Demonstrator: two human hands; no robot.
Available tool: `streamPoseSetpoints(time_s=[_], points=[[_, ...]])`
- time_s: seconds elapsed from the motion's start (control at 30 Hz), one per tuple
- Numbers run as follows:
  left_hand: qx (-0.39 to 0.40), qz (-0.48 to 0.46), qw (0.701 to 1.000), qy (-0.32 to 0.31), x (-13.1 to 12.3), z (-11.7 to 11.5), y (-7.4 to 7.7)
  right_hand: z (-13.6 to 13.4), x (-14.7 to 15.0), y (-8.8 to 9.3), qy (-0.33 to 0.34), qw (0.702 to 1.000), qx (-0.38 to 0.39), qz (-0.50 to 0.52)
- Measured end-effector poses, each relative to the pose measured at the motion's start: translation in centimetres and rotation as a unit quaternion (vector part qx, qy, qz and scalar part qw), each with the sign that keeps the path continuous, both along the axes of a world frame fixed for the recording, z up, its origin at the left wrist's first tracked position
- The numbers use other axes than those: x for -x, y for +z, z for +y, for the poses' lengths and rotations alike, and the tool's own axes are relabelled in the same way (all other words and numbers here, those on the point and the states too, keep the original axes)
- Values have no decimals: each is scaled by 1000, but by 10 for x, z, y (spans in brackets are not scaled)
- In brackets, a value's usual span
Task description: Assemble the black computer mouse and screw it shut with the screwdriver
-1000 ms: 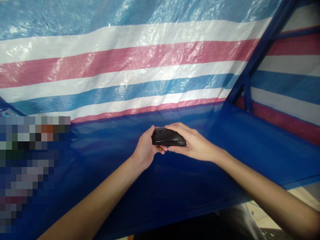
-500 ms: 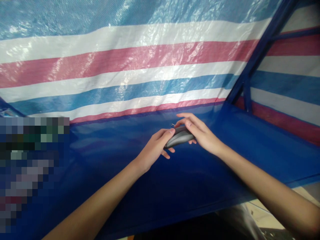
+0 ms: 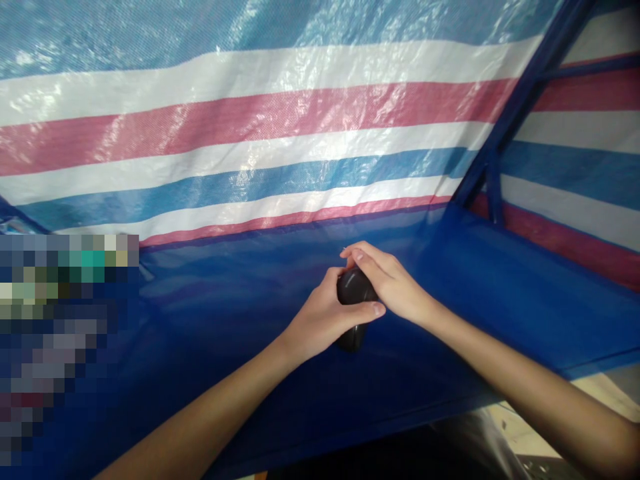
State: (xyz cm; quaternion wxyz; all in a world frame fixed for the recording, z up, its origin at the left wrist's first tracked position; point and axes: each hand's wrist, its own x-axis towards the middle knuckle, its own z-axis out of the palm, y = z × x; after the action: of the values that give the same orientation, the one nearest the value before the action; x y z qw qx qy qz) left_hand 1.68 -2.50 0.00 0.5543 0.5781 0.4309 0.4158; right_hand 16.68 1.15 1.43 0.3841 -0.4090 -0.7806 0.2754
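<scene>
1. Right in the middle, the left thumb [image 3: 367, 311] lies straight across the black computer mouse [image 3: 356, 285], its tip reaching past the right edge; the other left fingers wrap behind, mostly hidden, so the mouse is clamped between them.
2. Over on the other side, the right fingers [image 3: 367, 249] are bunched together, bent over the far end of the mouse, with the thumb close alongside. Whether they pinch anything, I cannot tell: a tiny glint at their tips is too small to name.
3. The mouse itself sits between the two hands, long side running near to far, rounded end away from the wearer. Its lower end pokes out below the left thumb.
4. Back to the hands: left hand [image 3: 323, 320] coming in from the lower left, right hand [image 3: 395, 283] from the lower right, nearly meeting.
5. Below them spreads a blue surface [image 3: 280, 407]; contact between it and the mouse cannot be made out.
6. Further out, a red, white and blue striped sheet [image 3: 280, 113] rises behind, a dark blue pole [image 3: 520, 100] slants at the right, and a pixelated patch [image 3: 40, 347] covers the left.
</scene>
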Motion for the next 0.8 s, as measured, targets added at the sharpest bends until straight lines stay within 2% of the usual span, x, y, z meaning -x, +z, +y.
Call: streamPoseSetpoints(time_s=[0.1,0.2,0.27,0.33,0.37,0.47,0.57,0.67,0.8], points=[[2,18,1000,13,-1,-2,3,5,-4,3,-3,999,-28,-21],[22,20,999,29,-3,-3,8,23,-16,2,-73,989,-93,-86],[51,-10,998,30,-3,-3,11,40,-27,-3,-144,955,-132,-224],[90,-65,994,23,-4,-2,13,57,-37,-11,-179,913,-97,-354],[109,-99,989,16,-4,-1,14,64,-40,-15,-180,901,-76,-387],[139,-197,971,-1,-2,1,13,77,-41,-21,-162,899,-76,-400],[149,-252,956,0,1,4,11,79,-32,-20,-132,901,-92,-402],[148,-277,949,13,3,6,10,77,-18,-16,-99,902,-107,-406],[135,-274,950,65,3,7,12,74,-1,-15,-61,898,-125,-418]])
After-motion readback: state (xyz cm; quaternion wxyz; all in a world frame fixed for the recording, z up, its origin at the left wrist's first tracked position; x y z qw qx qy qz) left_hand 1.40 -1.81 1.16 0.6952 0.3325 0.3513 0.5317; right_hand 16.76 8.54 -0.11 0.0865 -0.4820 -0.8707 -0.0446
